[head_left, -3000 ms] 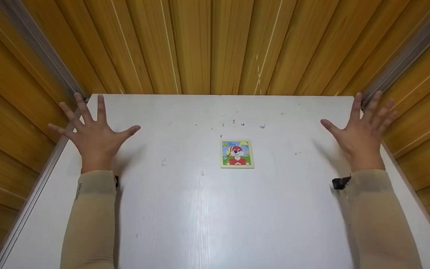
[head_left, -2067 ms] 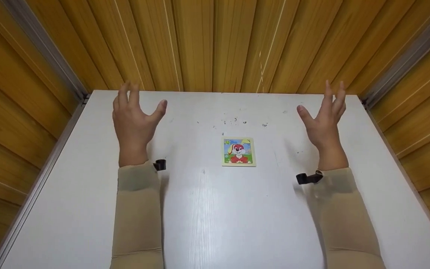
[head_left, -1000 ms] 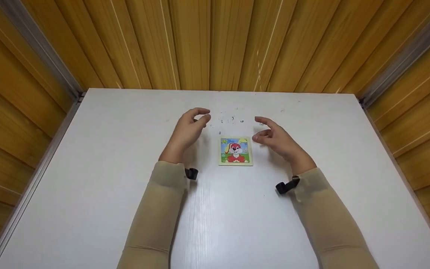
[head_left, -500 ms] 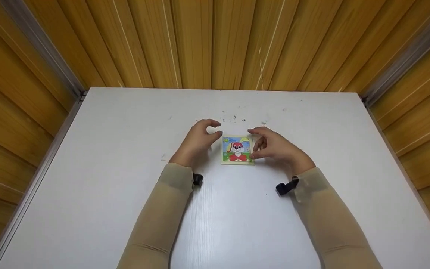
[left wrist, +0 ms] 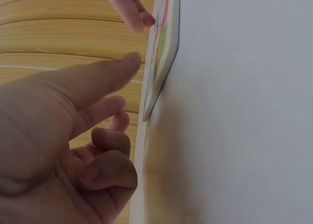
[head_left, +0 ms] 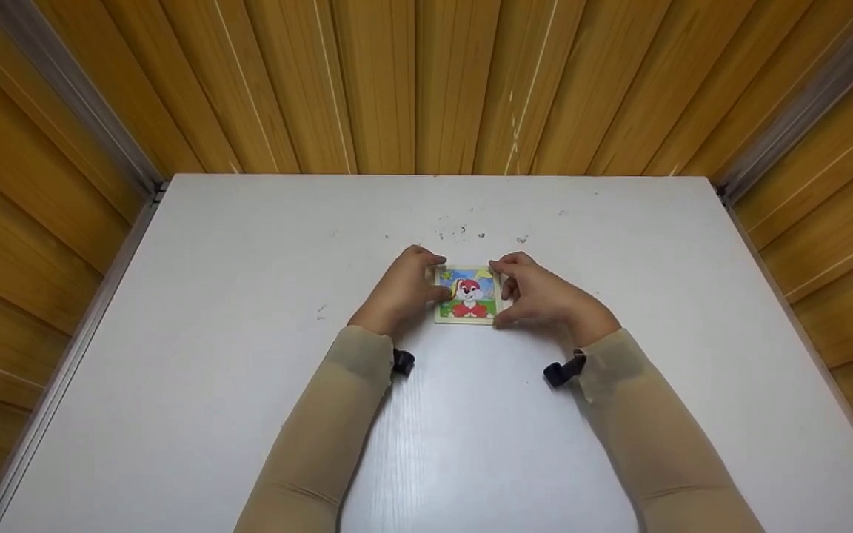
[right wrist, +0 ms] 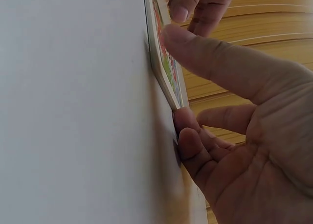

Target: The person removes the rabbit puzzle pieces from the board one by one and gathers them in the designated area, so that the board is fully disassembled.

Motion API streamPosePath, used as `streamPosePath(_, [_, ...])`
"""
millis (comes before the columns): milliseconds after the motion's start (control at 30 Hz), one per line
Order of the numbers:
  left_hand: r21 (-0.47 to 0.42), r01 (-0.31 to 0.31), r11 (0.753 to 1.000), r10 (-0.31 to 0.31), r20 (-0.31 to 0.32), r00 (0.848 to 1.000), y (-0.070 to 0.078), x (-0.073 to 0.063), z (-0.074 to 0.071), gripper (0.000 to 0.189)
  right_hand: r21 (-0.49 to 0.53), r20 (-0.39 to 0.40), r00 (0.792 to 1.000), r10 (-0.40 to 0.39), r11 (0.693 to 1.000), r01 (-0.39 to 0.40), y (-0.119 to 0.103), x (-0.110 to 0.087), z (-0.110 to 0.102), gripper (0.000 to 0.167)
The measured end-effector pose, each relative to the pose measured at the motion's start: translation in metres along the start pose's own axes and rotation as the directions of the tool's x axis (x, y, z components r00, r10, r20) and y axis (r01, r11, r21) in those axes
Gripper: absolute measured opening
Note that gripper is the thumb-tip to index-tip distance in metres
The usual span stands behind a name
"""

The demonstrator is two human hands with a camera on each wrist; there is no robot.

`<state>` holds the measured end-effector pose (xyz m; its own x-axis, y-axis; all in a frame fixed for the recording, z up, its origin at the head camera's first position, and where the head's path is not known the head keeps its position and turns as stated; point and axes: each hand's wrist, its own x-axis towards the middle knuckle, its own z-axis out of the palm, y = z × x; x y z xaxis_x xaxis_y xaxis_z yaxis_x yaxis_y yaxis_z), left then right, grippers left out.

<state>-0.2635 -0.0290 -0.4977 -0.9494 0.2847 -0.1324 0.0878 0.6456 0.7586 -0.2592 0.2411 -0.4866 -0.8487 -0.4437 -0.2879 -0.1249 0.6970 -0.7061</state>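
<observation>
A small square picture puzzle [head_left: 469,295] with a pale frame and a red-and-white rabbit lies flat on the white table. My left hand [head_left: 408,290] is at its left side, thumb over the left edge in the head view. Seen from the left wrist, the thumb [left wrist: 105,75] is raised above the board, with the other fingers loosely bent beside it. My right hand [head_left: 545,296] spans the right side, thumb by the near corner and index finger by the far one. In the right wrist view a fingertip [right wrist: 185,119] meets the board's corner while the thumb [right wrist: 215,57] overlaps its face.
The white table [head_left: 249,244] carries small dark scuff marks beyond the puzzle. Yellow wood-look panels [head_left: 382,89] rise behind and at both sides. A small black wrist camera [head_left: 403,362] sits at the left cuff, another black device [head_left: 563,370] at the right cuff.
Both hands, spread wide at the table's sides at first, have come inward to the puzzle. Over the last half second the left thumb has moved over its edge. The puzzle has stayed put.
</observation>
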Motion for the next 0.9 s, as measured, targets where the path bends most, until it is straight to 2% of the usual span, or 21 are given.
streamPosePath(433, [0.108,0.006,0.994,-0.007,0.014,1.000,0.004,0.003,0.003,0.053,-0.051,-0.005,1.000,0.007,0.999,-0.007,-0.002,-0.001,-0.001,0.105])
streamPosePath(667, [0.162,0.031,0.986,-0.040,0.057,0.998,0.010,0.006,0.001,0.054,-0.007,-0.008,0.999,0.036,0.999,-0.036,-0.002,-0.002,-0.001,0.104])
streamPosePath(900, [0.192,0.031,0.981,-0.051,0.099,0.994,0.011,0.005,0.000,0.051,-0.018,-0.005,1.000,0.031,0.999,-0.031,0.001,-0.001,0.003,0.104])
